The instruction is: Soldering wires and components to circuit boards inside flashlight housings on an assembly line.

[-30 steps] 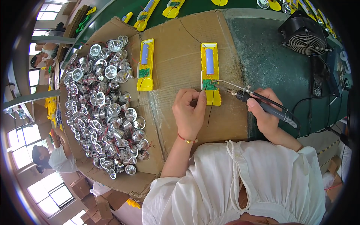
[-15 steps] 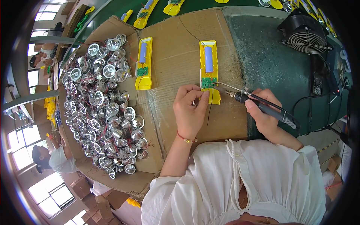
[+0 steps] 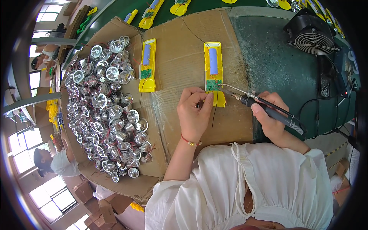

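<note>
My right hand (image 3: 271, 115) grips a soldering iron (image 3: 268, 111) with a black handle and a thin metal feed tube along it. Its tip meets the right side of a small green circuit board (image 3: 213, 85). That board sits in a yellow plastic housing (image 3: 220, 100), below a purple cylindrical battery (image 3: 213, 61). By the board's lower left edge, my left hand (image 3: 194, 111) is closed in a pinch at the fingertips; whatever is between them is too small to make out. A dark wire (image 3: 213, 117) trails from the housing toward me.
A second yellow housing (image 3: 150, 82) with battery and board lies to the left. Beyond it, many silver reflector cups (image 3: 101, 100) with wires fill the cardboard's (image 3: 180, 50) left side. A black fan (image 3: 312, 38) stands at the far right. Another person (image 3: 63, 163) sits at the left.
Both hands keep nearly the same place. The iron's tip has shifted very slightly at the board's right side.
</note>
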